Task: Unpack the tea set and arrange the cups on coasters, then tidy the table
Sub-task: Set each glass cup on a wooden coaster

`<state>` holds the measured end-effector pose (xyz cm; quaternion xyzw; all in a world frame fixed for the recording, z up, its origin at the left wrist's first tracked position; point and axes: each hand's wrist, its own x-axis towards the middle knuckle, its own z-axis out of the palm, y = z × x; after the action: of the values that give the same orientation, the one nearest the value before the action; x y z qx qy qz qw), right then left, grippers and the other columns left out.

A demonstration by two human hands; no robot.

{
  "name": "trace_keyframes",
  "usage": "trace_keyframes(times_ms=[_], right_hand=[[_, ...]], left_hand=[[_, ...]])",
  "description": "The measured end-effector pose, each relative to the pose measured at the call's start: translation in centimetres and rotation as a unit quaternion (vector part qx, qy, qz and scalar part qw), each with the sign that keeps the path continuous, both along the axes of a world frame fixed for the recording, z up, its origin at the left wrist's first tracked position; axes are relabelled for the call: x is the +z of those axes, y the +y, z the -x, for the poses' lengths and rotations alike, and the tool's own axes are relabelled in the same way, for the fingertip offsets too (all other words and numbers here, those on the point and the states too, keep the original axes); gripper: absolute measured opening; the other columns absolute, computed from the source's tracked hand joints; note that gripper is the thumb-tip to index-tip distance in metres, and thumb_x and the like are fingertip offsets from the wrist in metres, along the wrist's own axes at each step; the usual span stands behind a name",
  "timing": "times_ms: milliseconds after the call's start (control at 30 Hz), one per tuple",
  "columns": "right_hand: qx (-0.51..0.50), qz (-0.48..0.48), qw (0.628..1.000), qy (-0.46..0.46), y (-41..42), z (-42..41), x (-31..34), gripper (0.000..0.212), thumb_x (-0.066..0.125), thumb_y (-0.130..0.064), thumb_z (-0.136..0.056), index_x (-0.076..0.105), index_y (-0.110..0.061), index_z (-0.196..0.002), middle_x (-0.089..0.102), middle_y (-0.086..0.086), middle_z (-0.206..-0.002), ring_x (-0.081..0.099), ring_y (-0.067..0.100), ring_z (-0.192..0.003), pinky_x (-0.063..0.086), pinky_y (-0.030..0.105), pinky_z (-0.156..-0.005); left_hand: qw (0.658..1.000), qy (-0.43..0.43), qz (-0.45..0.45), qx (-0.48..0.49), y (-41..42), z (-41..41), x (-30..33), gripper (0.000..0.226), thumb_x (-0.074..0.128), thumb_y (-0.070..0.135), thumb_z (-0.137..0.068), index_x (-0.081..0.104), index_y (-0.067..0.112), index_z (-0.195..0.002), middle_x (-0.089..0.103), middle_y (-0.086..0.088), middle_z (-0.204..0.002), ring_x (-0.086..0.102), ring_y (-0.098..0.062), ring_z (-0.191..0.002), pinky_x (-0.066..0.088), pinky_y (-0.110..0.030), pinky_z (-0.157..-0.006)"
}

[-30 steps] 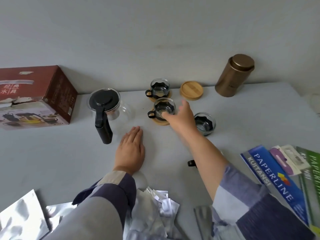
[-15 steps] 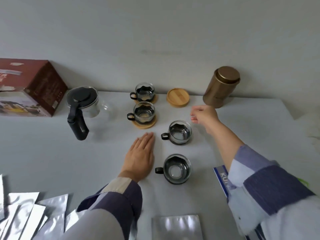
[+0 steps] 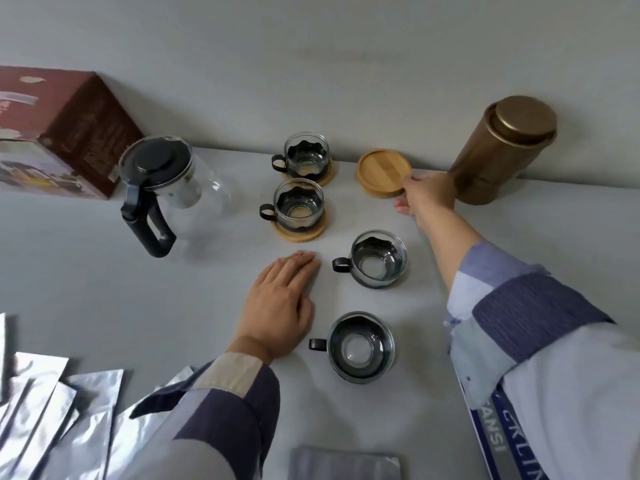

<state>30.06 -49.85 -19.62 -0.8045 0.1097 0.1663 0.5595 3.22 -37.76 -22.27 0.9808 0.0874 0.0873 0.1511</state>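
Observation:
Two glass cups with black handles stand on bamboo coasters: the far cup (image 3: 306,157) and the one just in front of it (image 3: 298,205). Two more cups sit straight on the table, one mid-table (image 3: 377,259) and one nearer me (image 3: 361,346). A stack of bare bamboo coasters (image 3: 381,172) lies near the wall. My right hand (image 3: 424,195) reaches to the stack's right edge, fingers curled at its rim. My left hand (image 3: 282,304) rests flat on the table, left of the two bare cups.
A glass teapot (image 3: 166,188) with black lid and handle stands left of the cups. The red tea set box (image 3: 65,133) is at far left, a bronze canister (image 3: 502,150) far right. Silver foil bags (image 3: 52,417) lie at the near left, a blue package (image 3: 505,441) near right.
My right hand has moved away from the cups and reached back to the coaster stack's edge. The view has shifted; the left hand stays flat on the table.

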Motion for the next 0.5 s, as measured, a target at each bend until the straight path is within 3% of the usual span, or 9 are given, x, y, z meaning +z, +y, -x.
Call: trace_keyframes(times_ms=[200, 300, 500], right_hand=[[-0.003, -0.041, 0.999, 0.007, -0.3, 0.0, 0.9, 0.023, 0.053, -0.009, -0.092, 0.053, -0.012, -0.069, 0.059, 0.011, -0.062, 0.055, 0.007, -0.029, 0.053, 0.022, -0.041], [-0.008, -0.056, 0.998, -0.007, -1.1, 0.9, 1.4, 0.004, 0.056, -0.009, -0.092, 0.06, -0.007, -0.09, 0.06, 0.011, -0.064, 0.056, 0.007, -0.029, 0.051, 0.02, -0.037], [0.011, -0.011, 0.997, -0.077, -3.1, 4.7, 0.8, 0.009, 0.065, -0.013, -0.088, 0.064, -0.011, -0.097, 0.063, 0.0, -0.068, 0.061, 0.014, -0.042, 0.056, 0.029, -0.048]], left_hand=[[1.0, -0.008, 0.007, 0.001, 0.0, 0.0, -0.2, 0.058, 0.042, 0.027, -0.079, 0.051, 0.018, -0.136, 0.049, 0.002, -0.141, 0.042, -0.016, -0.133, 0.03, -0.035, -0.113], [1.0, -0.007, 0.007, 0.001, 0.0, 0.0, -0.3, 0.058, 0.041, 0.027, -0.08, 0.05, 0.018, -0.136, 0.049, 0.002, -0.141, 0.042, -0.016, -0.133, 0.028, -0.034, -0.114], [1.0, -0.009, 0.005, 0.002, 0.0, 0.0, -0.3, 0.057, 0.042, 0.027, -0.08, 0.051, 0.019, -0.136, 0.049, 0.003, -0.14, 0.042, -0.017, -0.132, 0.03, -0.035, -0.113]])
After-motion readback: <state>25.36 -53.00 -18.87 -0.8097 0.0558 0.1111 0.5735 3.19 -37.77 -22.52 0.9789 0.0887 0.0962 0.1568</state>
